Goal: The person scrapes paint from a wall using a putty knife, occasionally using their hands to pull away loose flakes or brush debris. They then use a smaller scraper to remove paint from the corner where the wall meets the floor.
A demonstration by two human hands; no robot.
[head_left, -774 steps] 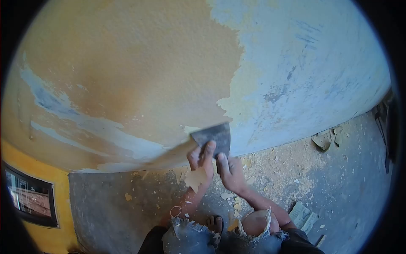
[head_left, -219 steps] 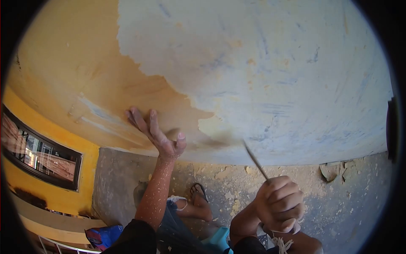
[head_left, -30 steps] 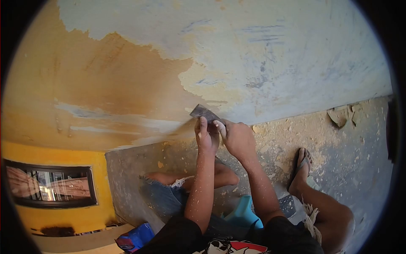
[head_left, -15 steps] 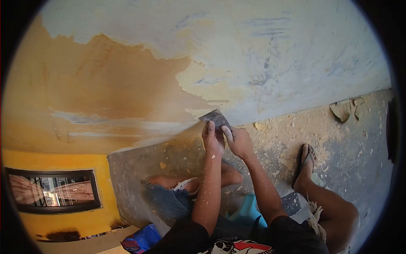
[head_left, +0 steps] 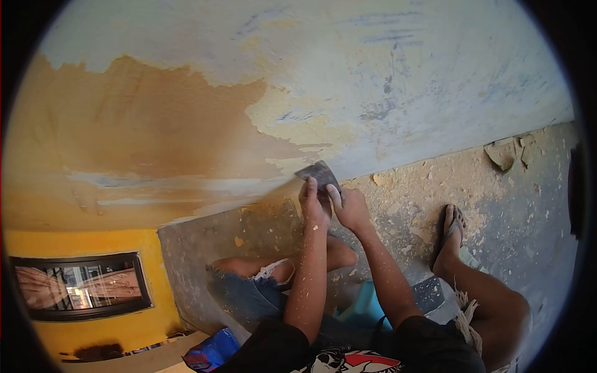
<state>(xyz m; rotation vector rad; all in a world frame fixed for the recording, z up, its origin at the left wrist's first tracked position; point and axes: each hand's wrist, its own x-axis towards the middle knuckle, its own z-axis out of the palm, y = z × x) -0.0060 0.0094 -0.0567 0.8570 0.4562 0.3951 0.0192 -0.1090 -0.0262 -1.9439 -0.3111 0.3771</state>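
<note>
The left hand [head_left: 315,208], spread flat on the orange-painted wall [head_left: 155,124] seven seconds earlier, has been brought back onto the grey flat-bladed metal scraper [head_left: 317,174]. There it is joined to the right hand [head_left: 350,210], which had been gripping the tool alone, off the wall. Within the last second the scraper has been shifted slightly rightwards and nearer the wall's bottom edge.

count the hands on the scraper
2: the left hand and the right hand, side by side, both gripping the scraper pressed to the wall.
</note>
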